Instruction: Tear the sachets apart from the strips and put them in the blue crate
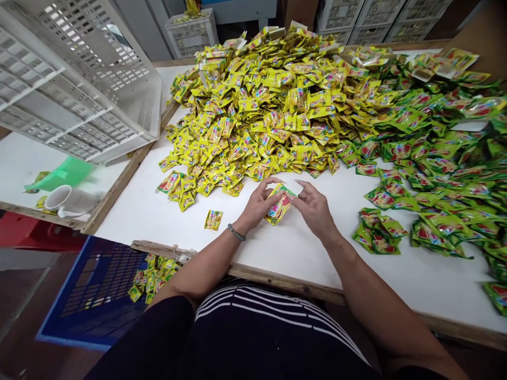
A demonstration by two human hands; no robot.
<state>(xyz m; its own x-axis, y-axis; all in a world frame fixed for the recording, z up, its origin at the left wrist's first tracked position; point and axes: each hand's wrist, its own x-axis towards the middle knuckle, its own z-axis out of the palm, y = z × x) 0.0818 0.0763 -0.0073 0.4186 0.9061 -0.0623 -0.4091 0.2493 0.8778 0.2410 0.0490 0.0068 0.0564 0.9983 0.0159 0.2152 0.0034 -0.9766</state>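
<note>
Pinching the yellow sachets point(279, 205) from opposite sides, your left hand point(257, 206) and right hand point(313, 208) both clamp them, equally close, long axis tilted, above the near edge of the table point(277, 253)

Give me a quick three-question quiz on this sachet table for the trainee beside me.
1. Multiple choice: what do the left hand and right hand hold between them? A) a small stack of yellow foil sachets; B) a roll of tape; C) a pair of scissors.
2. True or false: the heap of green foil sachets lies on the person's left of the big heap of yellow foil sachets.
3. Fill in: a single yellow sachet lies alone on the white table, nearer the ____ hand.
Key: 1 A; 2 false; 3 left.
</note>
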